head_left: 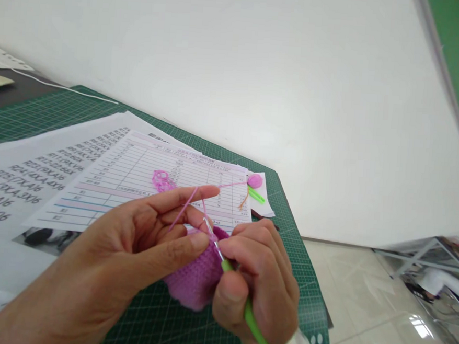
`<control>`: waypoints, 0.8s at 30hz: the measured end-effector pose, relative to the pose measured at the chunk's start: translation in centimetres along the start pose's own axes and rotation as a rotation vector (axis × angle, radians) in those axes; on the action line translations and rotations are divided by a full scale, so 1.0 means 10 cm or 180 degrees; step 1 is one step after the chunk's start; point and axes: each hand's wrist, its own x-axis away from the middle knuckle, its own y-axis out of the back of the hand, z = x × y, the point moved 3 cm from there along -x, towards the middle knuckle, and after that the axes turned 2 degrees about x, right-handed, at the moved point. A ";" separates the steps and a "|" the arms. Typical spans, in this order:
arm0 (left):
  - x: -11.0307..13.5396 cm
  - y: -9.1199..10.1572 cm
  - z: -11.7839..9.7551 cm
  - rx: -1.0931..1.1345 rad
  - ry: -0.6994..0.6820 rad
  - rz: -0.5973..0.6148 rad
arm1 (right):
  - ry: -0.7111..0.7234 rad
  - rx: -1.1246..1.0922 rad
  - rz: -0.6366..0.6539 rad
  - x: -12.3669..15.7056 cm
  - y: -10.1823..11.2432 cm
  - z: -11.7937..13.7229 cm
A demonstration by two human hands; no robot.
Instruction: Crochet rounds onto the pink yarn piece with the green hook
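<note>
Between my hands is a pink-purple crocheted piece (194, 282), rounded like a cup, its rim turned toward my fingers. My left hand (130, 238) pinches that rim between thumb and fingers, and pink yarn (183, 208) runs over its raised index finger. In my right hand (259, 279) is a crochet hook (254, 320) with a green handle and a silver tip. The metal tip lies at the rim, close to my left thumb, beside the strand. From my index finger the yarn stretches back to a small pink ball (254, 181).
Printed sheets (91, 183) cover much of the green cutting mat (156, 324). A tangle of pink yarn (162, 180) lies on the top sheet. Near the ball are a bright green clip-like piece (256, 195) and an orange strand (244, 199). A white wall (259, 90) rises behind the mat.
</note>
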 end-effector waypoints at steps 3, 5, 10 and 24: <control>-0.03 0.00 -0.01 0.0142 0.0094 0.0142 | 0.0119 -0.0259 0.0110 -0.01 0.06 -0.02; -0.06 -0.01 -0.03 0.0164 -0.0029 0.0161 | 0.0116 -0.0287 0.0214 -0.03 0.11 -0.03; -0.09 -0.04 -0.07 0.0070 -0.0235 0.0285 | -0.0174 -0.0103 0.0494 -0.05 0.21 -0.04; -0.08 -0.06 -0.06 -0.0120 -0.0327 0.0300 | -0.0418 -0.0644 0.0135 -0.13 0.20 -0.05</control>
